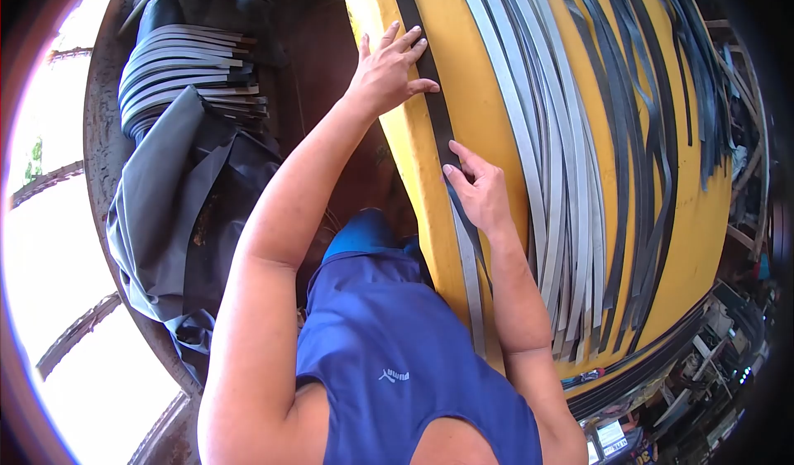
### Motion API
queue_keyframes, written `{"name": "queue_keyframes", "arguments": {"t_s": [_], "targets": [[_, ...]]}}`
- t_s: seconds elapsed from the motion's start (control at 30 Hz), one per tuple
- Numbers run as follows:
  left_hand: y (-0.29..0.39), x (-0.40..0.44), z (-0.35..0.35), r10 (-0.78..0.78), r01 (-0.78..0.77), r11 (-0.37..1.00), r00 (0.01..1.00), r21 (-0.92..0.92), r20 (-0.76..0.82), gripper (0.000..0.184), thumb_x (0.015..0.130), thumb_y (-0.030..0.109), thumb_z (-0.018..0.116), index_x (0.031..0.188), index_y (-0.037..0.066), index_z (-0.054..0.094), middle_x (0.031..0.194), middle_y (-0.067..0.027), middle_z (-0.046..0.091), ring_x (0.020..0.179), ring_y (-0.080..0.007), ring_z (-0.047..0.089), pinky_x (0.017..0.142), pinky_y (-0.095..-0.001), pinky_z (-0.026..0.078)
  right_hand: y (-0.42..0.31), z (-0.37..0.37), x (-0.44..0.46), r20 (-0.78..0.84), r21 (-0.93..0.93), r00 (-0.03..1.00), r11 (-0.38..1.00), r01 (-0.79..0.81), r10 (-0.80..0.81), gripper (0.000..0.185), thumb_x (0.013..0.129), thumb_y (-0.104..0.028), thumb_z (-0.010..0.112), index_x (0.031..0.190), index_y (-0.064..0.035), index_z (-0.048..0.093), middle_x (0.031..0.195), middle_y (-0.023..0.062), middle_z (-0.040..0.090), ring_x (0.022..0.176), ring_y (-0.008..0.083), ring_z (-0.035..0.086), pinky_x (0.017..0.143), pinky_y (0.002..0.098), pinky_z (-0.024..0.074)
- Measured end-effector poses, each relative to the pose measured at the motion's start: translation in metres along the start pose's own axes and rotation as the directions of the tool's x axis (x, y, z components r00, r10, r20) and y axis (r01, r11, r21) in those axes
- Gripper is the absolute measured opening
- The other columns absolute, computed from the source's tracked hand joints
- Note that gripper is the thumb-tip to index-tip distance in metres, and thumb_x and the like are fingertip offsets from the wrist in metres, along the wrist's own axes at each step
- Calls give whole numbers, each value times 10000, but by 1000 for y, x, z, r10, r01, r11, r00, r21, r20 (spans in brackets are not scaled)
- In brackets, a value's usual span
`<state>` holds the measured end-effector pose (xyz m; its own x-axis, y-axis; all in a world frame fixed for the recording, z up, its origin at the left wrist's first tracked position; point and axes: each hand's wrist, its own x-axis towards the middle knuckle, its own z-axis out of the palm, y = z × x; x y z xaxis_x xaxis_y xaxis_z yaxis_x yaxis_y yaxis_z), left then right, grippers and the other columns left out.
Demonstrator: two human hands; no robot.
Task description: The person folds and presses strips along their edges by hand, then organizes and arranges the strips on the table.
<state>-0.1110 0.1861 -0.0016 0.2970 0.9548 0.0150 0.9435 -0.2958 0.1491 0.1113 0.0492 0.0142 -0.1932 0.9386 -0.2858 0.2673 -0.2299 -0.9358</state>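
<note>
A long black strip (pixel 438 116) runs along the near edge of the yellow table (pixel 475 93). My left hand (pixel 390 72) rests on the strip's upper part, palm down with the fingers spread. Lower down, my right hand (pixel 480 186) has its thumb and index finger at the strip's edge, pinching it. Below that hand the strip twists, and a light grey face (pixel 471 287) shows. Just right of my right hand lies a bundle of grey and white strips (pixel 550 151) stretched lengthwise on the table.
More black strips (pixel 633 134) lie on the table's far side. At the left, a stack of bent strips (pixel 186 72) sits above folded black sheeting (pixel 178 192). Assorted clutter (pixel 711 357) is at the lower right.
</note>
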Motion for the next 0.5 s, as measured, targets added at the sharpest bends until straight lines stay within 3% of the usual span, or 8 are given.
{"name": "queue_keyframes", "arguments": {"t_s": [0.2, 0.3, 0.5], "targets": [[-1, 0, 2, 1, -1, 1000, 1000, -7, 1, 876, 803, 692, 665, 1478, 154, 518, 1608, -34, 383, 1531, -307, 231, 1190, -663, 168, -2, 4, -1, -40, -72, 999, 997, -26, 24, 404, 899, -132, 697, 1265, 31, 650, 885, 255, 722, 729, 234, 708, 699, 335, 546], [0, 0, 2, -5, 5, 1000, 1000, -10, 5, 880, 804, 694, 661, 1484, 157, 512, 1612, -29, 377, 1532, -307, 227, 1192, -660, 167, 2, 7, -5, -79, -87, 995, 995, 53, -60, 406, 924, -75, 678, 1299, 67, 619, 771, 119, 723, 709, 86, 648, 684, 255, 507], [0, 0, 2, -9, 9, 1000, 1000, -7, 11, 887, 803, 697, 656, 1488, 154, 506, 1613, -27, 375, 1534, -306, 223, 1192, -657, 177, 3, 10, -5, -107, -116, 993, 992, 39, -52, 394, 919, -75, 675, 1281, 75, 629, 769, 130, 724, 716, 97, 671, 685, 262, 513]]}}
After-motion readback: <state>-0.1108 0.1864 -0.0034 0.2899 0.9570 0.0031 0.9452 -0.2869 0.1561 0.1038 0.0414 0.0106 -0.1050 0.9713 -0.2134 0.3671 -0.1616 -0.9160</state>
